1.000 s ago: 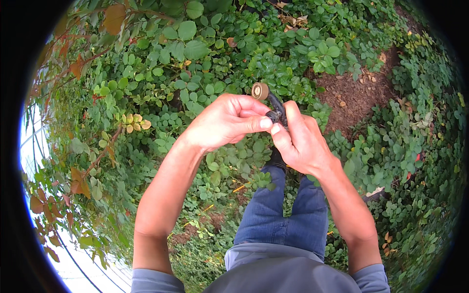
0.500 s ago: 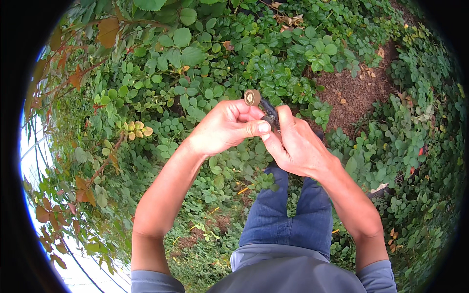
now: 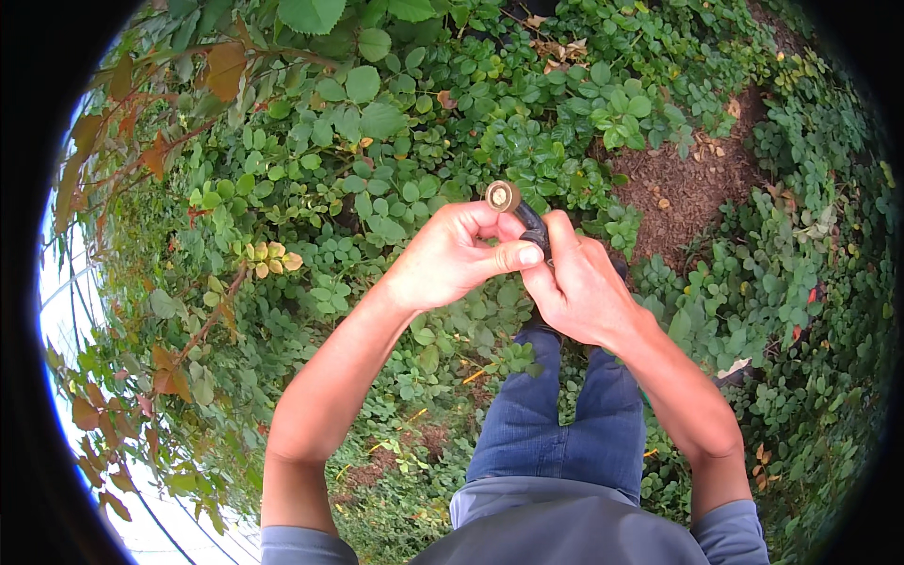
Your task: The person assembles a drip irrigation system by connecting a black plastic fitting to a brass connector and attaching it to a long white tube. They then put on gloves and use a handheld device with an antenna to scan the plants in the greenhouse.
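A black, bent nozzle [image 3: 533, 224] with a round brass-coloured end sits between my two hands in front of my body. The round end points up and to the left, its face turned toward me. My left hand [image 3: 459, 256] is closed at the nozzle's left side, its thumb pressed against the black body and its fingers curled behind. On the other side my right hand [image 3: 586, 290] wraps round the lower part, thumb and forefinger close to the left thumb. The nozzle's lower end is hidden by the right hand's fingers.
Dense green leafy shrubs [image 3: 377, 188] surround me on all sides. Reddish-brown leaves on thin stems [image 3: 151, 155] reach in at the left. A patch of brown mulch [image 3: 683, 198] lies at the upper right. My legs in blue jeans [image 3: 527, 424] stand among the plants.
Both hands have shifted slightly right with the nozzle. Its round end now shows its face more fully, and more of the black neck is visible. The grip looks the same.
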`<state>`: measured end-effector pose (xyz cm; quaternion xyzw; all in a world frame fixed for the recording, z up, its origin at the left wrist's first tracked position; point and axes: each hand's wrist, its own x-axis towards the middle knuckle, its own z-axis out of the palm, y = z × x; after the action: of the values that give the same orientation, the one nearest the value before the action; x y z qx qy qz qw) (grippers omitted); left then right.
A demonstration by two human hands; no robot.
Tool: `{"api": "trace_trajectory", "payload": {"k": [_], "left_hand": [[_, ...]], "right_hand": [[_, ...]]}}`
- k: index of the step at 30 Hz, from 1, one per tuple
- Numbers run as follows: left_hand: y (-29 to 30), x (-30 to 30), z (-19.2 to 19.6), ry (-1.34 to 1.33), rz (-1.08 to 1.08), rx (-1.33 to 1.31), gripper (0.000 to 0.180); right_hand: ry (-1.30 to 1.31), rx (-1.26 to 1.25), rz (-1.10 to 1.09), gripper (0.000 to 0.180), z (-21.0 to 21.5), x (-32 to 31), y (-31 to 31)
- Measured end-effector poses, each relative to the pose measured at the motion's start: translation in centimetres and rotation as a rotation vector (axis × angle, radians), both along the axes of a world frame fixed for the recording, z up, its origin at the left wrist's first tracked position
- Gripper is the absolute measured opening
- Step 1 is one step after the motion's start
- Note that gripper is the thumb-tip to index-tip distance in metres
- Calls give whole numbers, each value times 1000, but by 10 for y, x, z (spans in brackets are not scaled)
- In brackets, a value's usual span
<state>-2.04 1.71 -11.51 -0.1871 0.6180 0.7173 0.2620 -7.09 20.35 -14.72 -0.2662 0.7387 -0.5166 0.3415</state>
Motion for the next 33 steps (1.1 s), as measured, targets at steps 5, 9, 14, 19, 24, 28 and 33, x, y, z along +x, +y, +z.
{"api": "trace_trajectory", "payload": {"k": [5, 9, 14, 19, 24, 28, 33], "left_hand": [[9, -3, 21, -148, 20, 8, 23], [7, 9, 15, -88, 98, 146, 25], [7, 18, 9, 14, 79, -47, 25], [10, 17, 24, -10, 55, -194, 22], [8, 17, 18, 19, 83, -182, 17], [4, 17, 17, 42, 91, -189, 15], [6, 11, 26, -129, 114, -191, 14]], "right_hand": [[-49, -12, -23, 26, 10, -2, 7], [-44, -17, 1, 27, 11, -1, 5], [28, -13, 0, 24, 8, 9, 1], [112, -5, -13, 22, 7, 15, -1], [146, 18, -15, 21, 5, 19, -7], [124, 28, -22, 19, 3, 20, -12], [105, 53, -17, 20, -1, 23, -16]]}}
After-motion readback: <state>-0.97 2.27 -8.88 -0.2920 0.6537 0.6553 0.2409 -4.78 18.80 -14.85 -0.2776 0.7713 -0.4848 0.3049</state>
